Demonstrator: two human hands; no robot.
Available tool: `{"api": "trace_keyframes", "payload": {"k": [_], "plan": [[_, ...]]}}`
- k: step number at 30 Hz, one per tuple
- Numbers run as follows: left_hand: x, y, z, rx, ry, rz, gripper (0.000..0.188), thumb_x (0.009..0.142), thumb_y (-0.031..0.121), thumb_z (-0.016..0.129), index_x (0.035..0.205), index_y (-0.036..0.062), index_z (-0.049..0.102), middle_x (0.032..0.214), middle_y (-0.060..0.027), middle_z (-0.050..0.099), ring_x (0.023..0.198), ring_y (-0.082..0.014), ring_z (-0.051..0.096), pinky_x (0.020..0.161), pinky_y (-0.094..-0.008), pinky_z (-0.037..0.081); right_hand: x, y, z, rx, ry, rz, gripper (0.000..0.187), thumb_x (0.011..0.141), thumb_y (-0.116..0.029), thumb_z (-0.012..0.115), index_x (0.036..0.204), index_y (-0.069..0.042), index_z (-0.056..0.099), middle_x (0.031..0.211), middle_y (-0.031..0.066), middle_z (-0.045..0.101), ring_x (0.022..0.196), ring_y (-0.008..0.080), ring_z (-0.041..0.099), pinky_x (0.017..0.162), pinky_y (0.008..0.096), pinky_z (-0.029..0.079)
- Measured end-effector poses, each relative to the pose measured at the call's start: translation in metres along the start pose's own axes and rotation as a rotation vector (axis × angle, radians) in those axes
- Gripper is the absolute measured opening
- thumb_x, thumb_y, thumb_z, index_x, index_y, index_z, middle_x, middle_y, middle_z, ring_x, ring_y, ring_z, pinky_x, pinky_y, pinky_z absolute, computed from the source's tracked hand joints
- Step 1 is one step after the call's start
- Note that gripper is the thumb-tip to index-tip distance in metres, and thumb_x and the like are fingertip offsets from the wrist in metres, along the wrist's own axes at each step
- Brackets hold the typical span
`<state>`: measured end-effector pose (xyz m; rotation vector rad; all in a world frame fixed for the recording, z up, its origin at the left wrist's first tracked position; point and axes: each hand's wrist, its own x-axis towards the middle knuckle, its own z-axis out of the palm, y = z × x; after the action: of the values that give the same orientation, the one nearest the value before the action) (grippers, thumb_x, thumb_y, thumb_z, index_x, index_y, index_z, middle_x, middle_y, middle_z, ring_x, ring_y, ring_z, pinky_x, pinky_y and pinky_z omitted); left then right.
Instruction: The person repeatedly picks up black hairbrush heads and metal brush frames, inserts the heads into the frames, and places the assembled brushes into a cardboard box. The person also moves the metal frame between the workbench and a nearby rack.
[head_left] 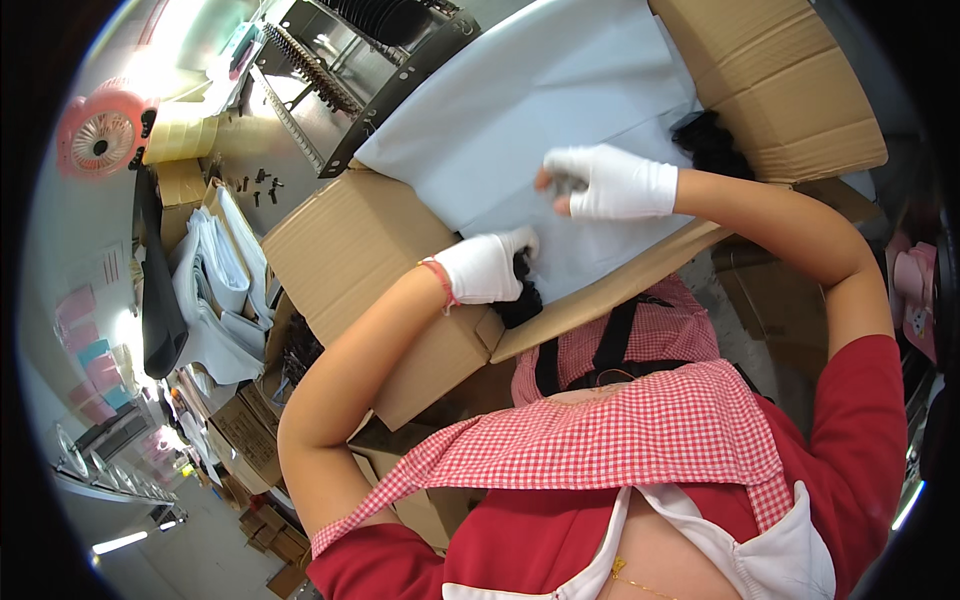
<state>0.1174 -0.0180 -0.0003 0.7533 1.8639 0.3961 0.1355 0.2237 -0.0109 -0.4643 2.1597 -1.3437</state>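
Note:
A large cardboard box stands in front of me with its flaps folded out, and a pale bluish-white sheet covers most of its inside. My left hand, in a white glove with a red band at the wrist, is closed at the near left corner, by a fluffy black bundle. What its fingers grip is partly hidden. Above the sheet is my right hand, gloved in white with bare fingertips, slightly blurred. Its thumb and fingers are bent but apart, and nothing shows between them. Another black bundle lies along the box's right side.
A metal machine frame with a coiled spring stands behind the box. On the left are a pink fan, small dark screws on a metal surface, and a carton with white sheets. More cartons stand on the floor.

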Motion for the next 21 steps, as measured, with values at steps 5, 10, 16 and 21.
{"api": "trace_keyframes", "payload": {"k": [5,10,16,21], "plan": [[0.011,0.003,0.0,-0.07,-0.233,-0.264,0.053,0.087,0.039,0.065,0.125,0.0034,0.056,0.117,-0.0165,0.065,0.111,-0.028,0.062,0.097,-0.0367,0.046,0.003,0.006,0.033,-0.167,-0.359,0.138,0.037,0.09,-0.033,0.064,0.112,-0.003,0.065,0.09,0.0119,0.07,0.082,0.0247,0.067,0.077,0.0361,0.053],[0.001,-0.008,-0.005,-0.388,-0.171,-0.289,0.065,0.103,0.05,0.032,0.144,0.0008,0.045,0.139,-0.0161,0.056,0.129,-0.0253,0.052,0.11,-0.0334,0.035,0.026,-0.006,0.055,-0.119,-0.594,0.266,0.048,0.093,-0.049,0.06,0.088,-0.001,0.067,0.068,0.0076,0.063,0.056,0.0184,0.058,0.059,0.0356,0.049],[-0.009,0.0,-0.007,-0.21,-0.057,-0.424,0.056,0.105,0.04,0.026,0.149,0.0071,0.038,0.149,-0.0183,0.047,0.137,-0.0298,0.045,0.114,-0.0361,0.033,0.047,-0.025,0.079,-0.227,-0.572,0.404,0.064,0.091,-0.059,0.058,0.11,0.002,0.063,0.094,0.0182,0.071,0.077,0.0291,0.07,0.076,0.0394,0.055],[-0.015,0.013,-0.008,0.063,-0.151,-0.264,0.058,0.104,0.049,0.019,0.149,0.0162,0.034,0.137,-0.0249,0.053,0.124,-0.0381,0.055,0.106,-0.0429,0.042,0.047,-0.019,0.107,-0.348,-0.317,0.122,0.068,0.091,-0.06,0.055,0.136,-0.01,0.055,0.128,0.0164,0.063,0.117,0.0311,0.061,0.1,0.0387,0.047]]}}
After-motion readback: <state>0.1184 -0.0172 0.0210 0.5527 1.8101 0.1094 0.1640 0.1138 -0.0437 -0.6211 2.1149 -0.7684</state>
